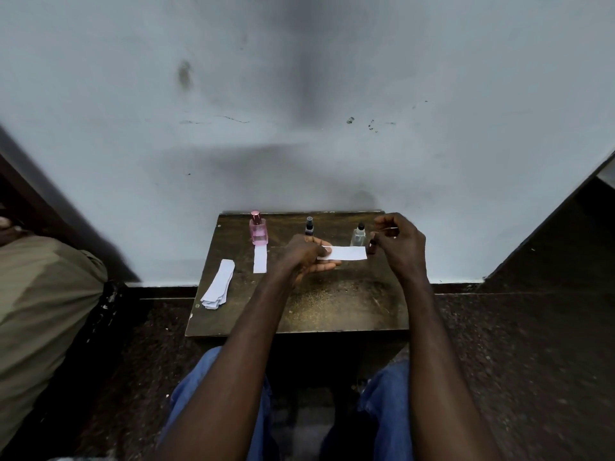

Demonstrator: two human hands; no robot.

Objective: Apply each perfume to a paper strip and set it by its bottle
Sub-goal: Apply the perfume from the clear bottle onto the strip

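Note:
Three perfume bottles stand in a row at the back of the small wooden table: a pink bottle, a dark bottle and a clear bottle. One paper strip lies in front of the pink bottle. My left hand pinches the left end of another white strip, held level in front of the clear bottle. My right hand is curled at the strip's right end and pinches a small dark object that looks like a cap. It is too small to tell exactly what it is.
A stack of spare strips lies at the table's left edge, partly overhanging it. The table stands against a pale wall. Someone's olive-clad leg is at the far left. My knees in blue jeans are below the table.

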